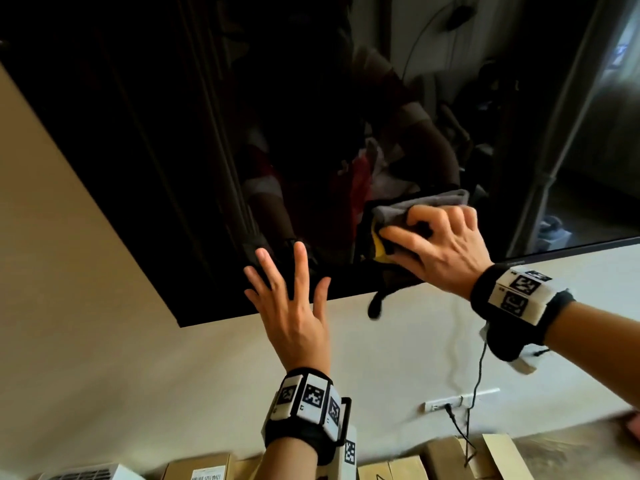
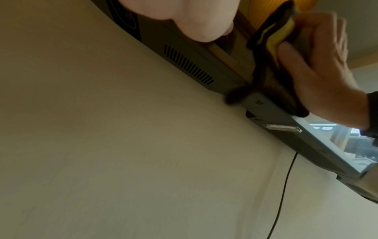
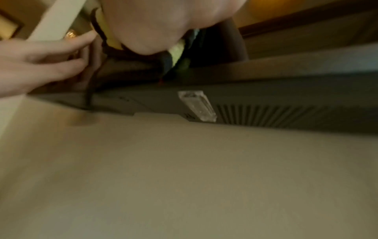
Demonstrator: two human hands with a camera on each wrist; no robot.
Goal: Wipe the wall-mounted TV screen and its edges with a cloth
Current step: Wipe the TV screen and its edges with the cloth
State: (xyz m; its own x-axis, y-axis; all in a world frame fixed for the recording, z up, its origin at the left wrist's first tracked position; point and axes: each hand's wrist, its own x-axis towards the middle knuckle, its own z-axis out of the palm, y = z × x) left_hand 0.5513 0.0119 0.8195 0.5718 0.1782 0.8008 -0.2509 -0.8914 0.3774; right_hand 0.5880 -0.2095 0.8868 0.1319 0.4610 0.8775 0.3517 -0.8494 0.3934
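A: Wiping is the step in hand. The right hand (image 1: 446,247) has its fingers curled over the bunched cloth (image 1: 420,206), grey with a yellow inner face, and holds it against the lower part of the TV screen (image 1: 173,116), just above the bottom edge (image 2: 272,106). A dark tail of the cloth hangs past that edge onto the wall (image 1: 173,358).

B: And the left hand (image 1: 294,306)?

A: Its fingers are straight and spread, holding nothing. The fingertips lie over the lower screen, just beside the cloth; whether they touch the glass cannot be told.

B: How far along is the job?

A: That cannot be read from the dark, reflective glass.

B: What does the next move call for?

A: Probably a stroke along the bottom strip, then the cloth folded over the lower edge. Pressure should stay light, since the panel hangs on a wall mount. The power cable (image 1: 479,372) below the set should be kept out of the hanging tail.
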